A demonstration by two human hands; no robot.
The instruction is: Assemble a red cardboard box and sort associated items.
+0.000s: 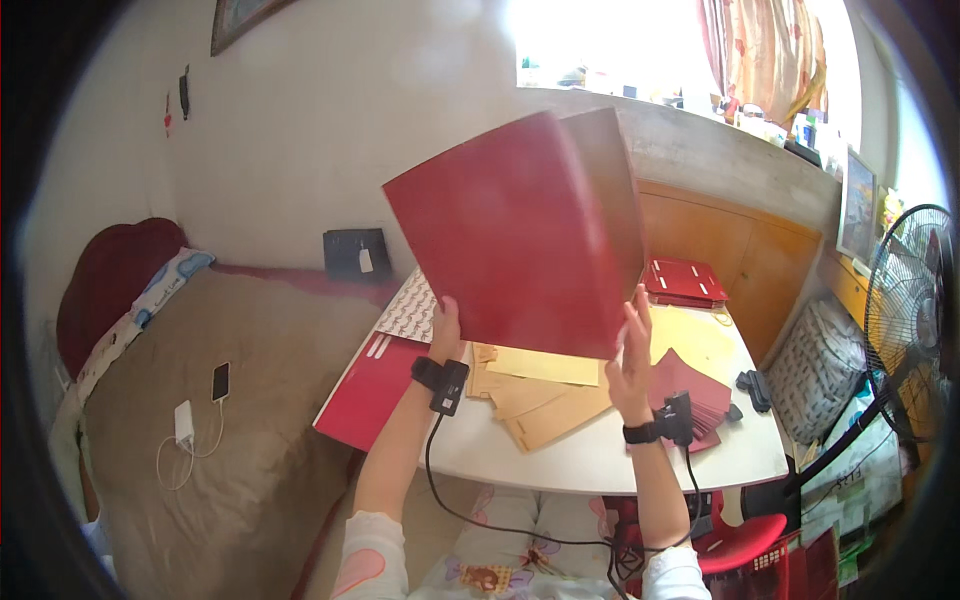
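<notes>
Red folder (510, 235), raised in the air above the white table (740, 462), with its broad front panel tilted and a duller, brownish panel (610, 165) standing apart behind it. The left hand (446, 325), over the table's left part, is clamped on the folder's lower left edge; most of its fingers are hard to make out. The right hand (632, 355), over the table's right half, is at the folder's lower right corner, its fingers stretched upward rather than curled round; I cannot tell how firmly it presses. Each wrist wears a black strap with a small cabled device.

On the table's middle, below the folder, lie a yellow sheet (545, 366) and overlapping tan pieces (555, 415). A fanned dark red stack (688, 392) is on the table's right side, near a black object (757, 390) at the table's right edge. Toward the table's far right corner sits a red stack with white marks (685, 280). A patterned sheet (408, 312) and a red panel (372, 405) occupy the table's left end.

Left of the table is a bed (290, 350) bearing a phone (220, 382); right of the table stand a grey woven bag (825, 370) and a black fan (905, 300).
</notes>
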